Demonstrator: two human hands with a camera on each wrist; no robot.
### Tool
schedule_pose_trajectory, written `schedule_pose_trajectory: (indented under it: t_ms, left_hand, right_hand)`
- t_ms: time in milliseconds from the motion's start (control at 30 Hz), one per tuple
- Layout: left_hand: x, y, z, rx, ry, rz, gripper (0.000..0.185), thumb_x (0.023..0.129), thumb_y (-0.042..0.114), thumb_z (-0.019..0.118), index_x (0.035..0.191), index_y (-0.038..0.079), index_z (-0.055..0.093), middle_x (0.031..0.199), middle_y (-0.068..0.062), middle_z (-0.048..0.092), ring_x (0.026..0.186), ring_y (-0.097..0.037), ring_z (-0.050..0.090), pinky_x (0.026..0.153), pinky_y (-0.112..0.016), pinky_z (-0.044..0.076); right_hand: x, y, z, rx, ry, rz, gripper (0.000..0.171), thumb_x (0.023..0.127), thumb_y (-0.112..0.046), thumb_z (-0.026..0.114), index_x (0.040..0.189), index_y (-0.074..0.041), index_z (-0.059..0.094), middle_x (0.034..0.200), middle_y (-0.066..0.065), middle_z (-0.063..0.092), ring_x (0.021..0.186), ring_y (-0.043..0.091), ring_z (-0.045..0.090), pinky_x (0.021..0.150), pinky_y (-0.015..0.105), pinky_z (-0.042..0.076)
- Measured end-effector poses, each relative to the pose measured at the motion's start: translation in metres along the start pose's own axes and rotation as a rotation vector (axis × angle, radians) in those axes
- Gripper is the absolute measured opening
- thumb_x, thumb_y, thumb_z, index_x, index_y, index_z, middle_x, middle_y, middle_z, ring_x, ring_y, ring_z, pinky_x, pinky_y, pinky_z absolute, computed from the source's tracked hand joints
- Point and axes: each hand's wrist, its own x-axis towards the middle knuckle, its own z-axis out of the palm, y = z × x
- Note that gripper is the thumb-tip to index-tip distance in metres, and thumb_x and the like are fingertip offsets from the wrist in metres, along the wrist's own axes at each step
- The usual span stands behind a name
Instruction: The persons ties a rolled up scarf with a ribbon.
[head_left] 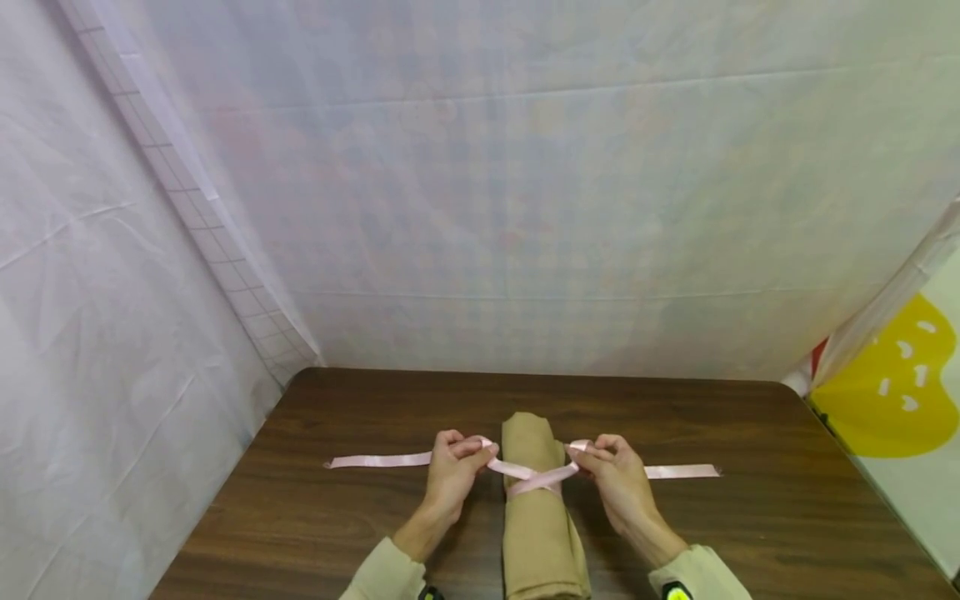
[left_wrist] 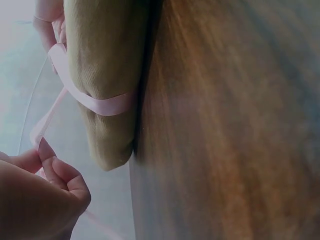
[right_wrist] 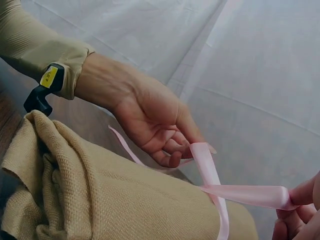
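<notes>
Pink ribbon crosses over rolled cloth on tabletop; left hand and right hand each pinch one side. Even pull, ribbon flat and untwisted, likely keeps crossing centred.

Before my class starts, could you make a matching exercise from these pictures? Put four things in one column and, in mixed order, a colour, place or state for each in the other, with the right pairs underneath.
Column one
1. ribbon
2. cloth
3. table
4. left hand

Column two
A. dark brown, lying underneath the roll
B. pinching a pink strip
C. pink, crossed over itself on top of the roll
D. tan, rolled up

Right pairs: 1-C, 2-D, 3-A, 4-B
</notes>
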Motion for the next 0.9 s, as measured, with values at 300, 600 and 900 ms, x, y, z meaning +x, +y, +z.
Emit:
schedule_pose_trajectory:
  t_ms: [300, 600, 900]
  left_hand:
    - [0.003, 0.001, 0.0, -0.009, -0.046, -0.03, 0.024, 0.082, -0.004, 0.074, 0.093, -0.001, 0.053, 0.088, -0.007, 0.073, 0.074, -0.008, 0.067, 0.069, -0.026, 0.054]
    - [0.003, 0.002, 0.001, -0.003, -0.121, -0.042, 0.016, 0.09, 0.0, 0.068, 0.101, -0.005, 0.058, 0.101, -0.016, 0.074, 0.076, -0.007, 0.064, 0.068, -0.024, 0.049]
    - [0.005, 0.008, 0.0, 0.096, -0.172, 0.0, 0.026, 0.086, 0.006, 0.074, 0.105, -0.003, 0.06, 0.09, 0.001, 0.074, 0.069, -0.006, 0.059, 0.057, -0.021, 0.042]
  right_hand:
    - [-0.002, -0.002, 0.002, -0.035, -0.022, -0.008, 0.024, 0.087, 0.003, 0.069, 0.1, -0.003, 0.05, 0.08, -0.006, 0.073, 0.077, 0.004, 0.066, 0.069, 0.022, 0.051]
    - [-0.003, -0.003, 0.005, -0.042, -0.053, -0.013, 0.021, 0.086, 0.004, 0.069, 0.101, -0.001, 0.056, 0.088, -0.003, 0.076, 0.082, 0.007, 0.066, 0.07, 0.024, 0.049]
    - [-0.003, -0.004, 0.01, -0.05, -0.086, -0.024, 0.02, 0.086, 0.003, 0.068, 0.101, -0.001, 0.056, 0.09, 0.0, 0.075, 0.083, 0.008, 0.066, 0.068, 0.022, 0.044]
